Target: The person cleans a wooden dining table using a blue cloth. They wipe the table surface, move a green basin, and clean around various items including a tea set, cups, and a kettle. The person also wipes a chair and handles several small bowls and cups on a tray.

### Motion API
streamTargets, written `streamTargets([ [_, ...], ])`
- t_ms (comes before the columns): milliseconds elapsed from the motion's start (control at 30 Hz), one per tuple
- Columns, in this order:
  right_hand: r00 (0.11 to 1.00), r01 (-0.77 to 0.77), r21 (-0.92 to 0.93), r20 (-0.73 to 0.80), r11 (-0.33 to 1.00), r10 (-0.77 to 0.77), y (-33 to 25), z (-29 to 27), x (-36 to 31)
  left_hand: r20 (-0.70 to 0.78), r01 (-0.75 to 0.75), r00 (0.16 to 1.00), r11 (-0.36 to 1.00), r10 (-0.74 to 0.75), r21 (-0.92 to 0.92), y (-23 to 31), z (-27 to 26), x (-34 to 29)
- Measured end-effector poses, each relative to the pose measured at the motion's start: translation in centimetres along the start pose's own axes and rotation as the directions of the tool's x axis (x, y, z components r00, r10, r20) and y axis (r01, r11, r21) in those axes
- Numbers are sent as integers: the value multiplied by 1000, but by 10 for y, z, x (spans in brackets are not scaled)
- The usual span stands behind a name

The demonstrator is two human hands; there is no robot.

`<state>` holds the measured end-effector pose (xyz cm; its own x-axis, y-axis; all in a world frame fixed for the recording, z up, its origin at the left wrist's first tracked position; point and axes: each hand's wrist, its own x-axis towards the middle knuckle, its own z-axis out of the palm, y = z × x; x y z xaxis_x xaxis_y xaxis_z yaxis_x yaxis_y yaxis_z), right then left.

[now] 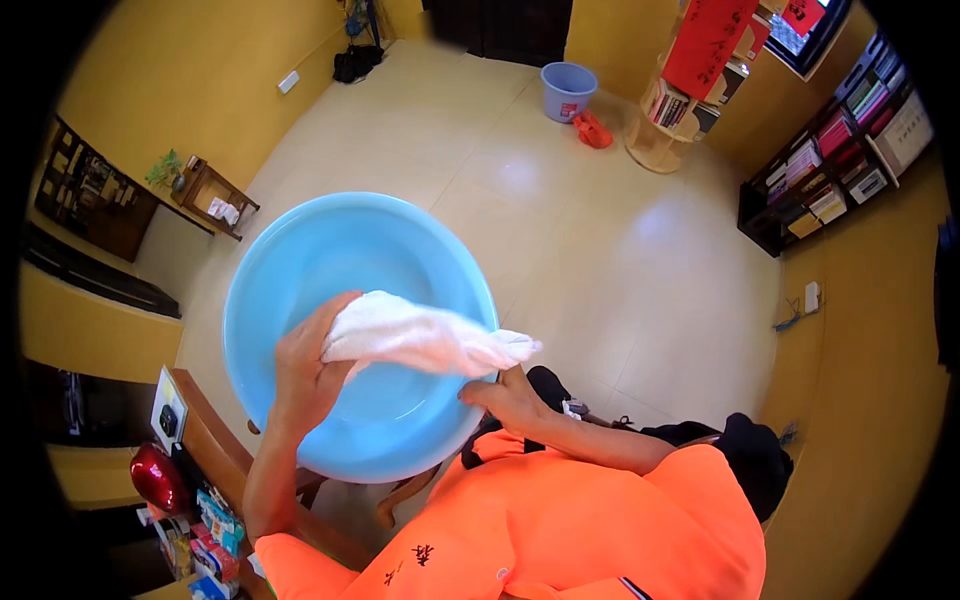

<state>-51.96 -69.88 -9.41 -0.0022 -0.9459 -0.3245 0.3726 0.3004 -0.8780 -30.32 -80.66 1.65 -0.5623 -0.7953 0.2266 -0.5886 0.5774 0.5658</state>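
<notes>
A white towel (400, 335) is stretched across a large light-blue basin (330, 235), bunched and somewhat twisted toward its right end. My left hand (308, 365) grips the towel's wide left end above the inside of the basin. At the basin's right rim, my right hand (505, 398) is closed around the narrow end, its tip poking out beyond the fingers. The towel hides part of the right hand's fingers. A little water seems to lie in the bottom of the basin.
Left of me, a wooden cabinet edge (215, 425) carries a red shiny object (158, 478) and several packets. A blue-grey bucket (568, 92) and a red bag (592, 130) are on the tiled floor far ahead. Bookshelves (825, 160) line the right wall.
</notes>
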Motion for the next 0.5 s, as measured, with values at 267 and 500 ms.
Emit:
streamTargets([
  [267,999,-23,103,33,994,20,-31,-88,66,-176,25,979,915,-103,-402,-5,48,95],
  [500,998,-58,98,29,994,55,-106,-204,132,31,66,997,997,-65,-48,10,121,239],
])
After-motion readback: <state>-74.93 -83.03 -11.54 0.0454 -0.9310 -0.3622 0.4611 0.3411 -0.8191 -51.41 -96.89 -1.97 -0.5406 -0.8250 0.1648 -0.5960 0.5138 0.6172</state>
